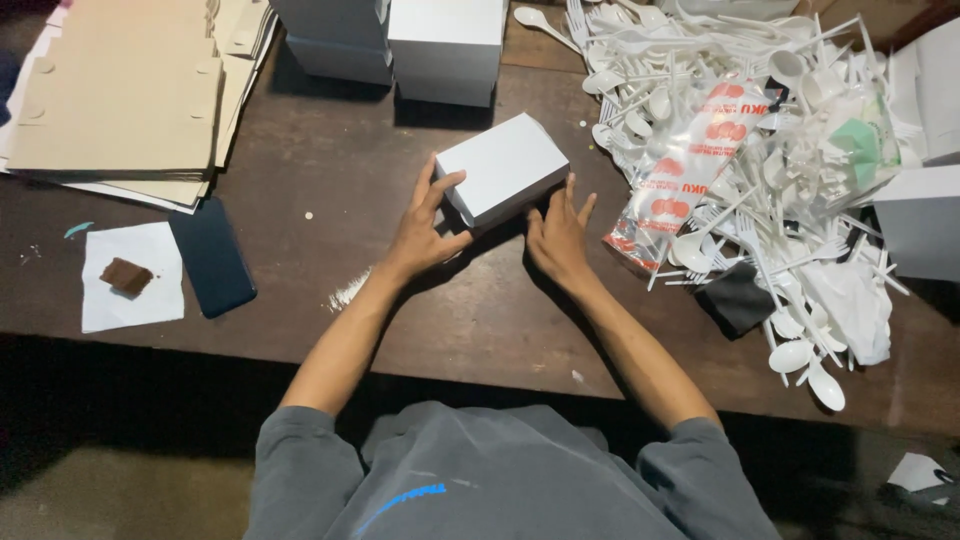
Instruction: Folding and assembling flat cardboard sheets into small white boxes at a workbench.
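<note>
Both hands on a closed white box sitting mid-table, tilted at an angle to the table edge. Left hand grips the box's near-left corner, thumb on the top face, fingers spread along the side wall, so a loose partial wrap, not a clamp. Right hand lies flat with fingers extended against the near side of the box; touching or pressing, not closed round anything. Stack of similar white boxes sits behind at the far edge, well apart. Flat cardboard sheets piled far left. Dark phone left of the left forearm, beside a white napkin with a brown chunk on it. Big heap of white plastic spoons and forks to the right, with a red-and-white printed plastic bag lying just beside the right hand. Risks, as a judgement: the box is thin card, so uneven thumb pressure could dent the top or pop a flap; the right hand is near the cutlery heap, so a sideways sweep could scatter spoons or drag the bag; pushing the box forward hard could knock it into the stack behind.
</note>
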